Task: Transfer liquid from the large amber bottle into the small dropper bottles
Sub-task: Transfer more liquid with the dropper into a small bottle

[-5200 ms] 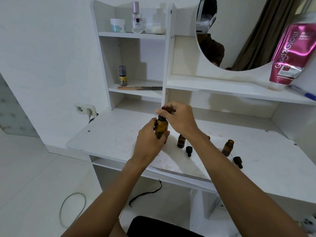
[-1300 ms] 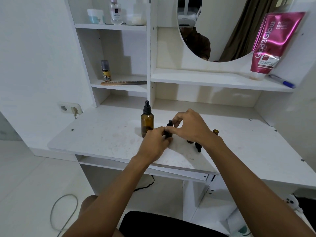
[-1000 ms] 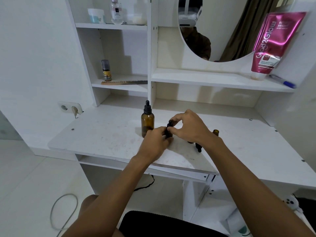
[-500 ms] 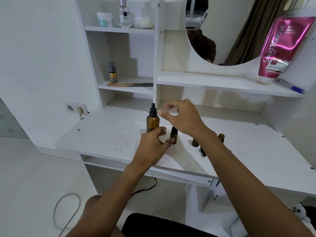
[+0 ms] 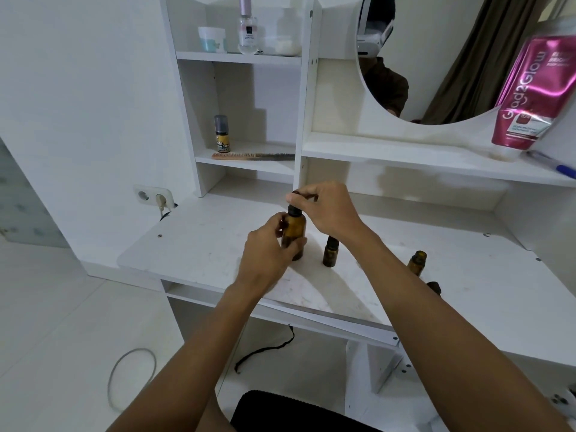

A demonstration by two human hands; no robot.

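Observation:
The large amber bottle [image 5: 294, 232] stands on the white desk [image 5: 205, 244]. My left hand [image 5: 268, 254] wraps around its body. My right hand [image 5: 327, 207] pinches the black dropper cap [image 5: 294, 207] on its top. Just to the right stands a small amber dropper bottle [image 5: 330, 252] with its black cap on. Farther right, an uncapped small amber bottle [image 5: 416, 262] stands beside my right forearm, with a loose black cap [image 5: 434, 286] just in front of it. My forearm hides whatever else lies between them.
Shelves rise behind the desk with a small yellow-labelled bottle [image 5: 222, 134], a comb [image 5: 252, 156], jars on the top shelf, a round mirror [image 5: 414, 57], a pink tube [image 5: 536, 92] and a pen [image 5: 553, 165]. A wall socket [image 5: 152, 196] sits at the left.
Both hands left the small capped bottle, which now stands alone. My left hand moved onto the large bottle's body and my right hand closed on its dropper cap.

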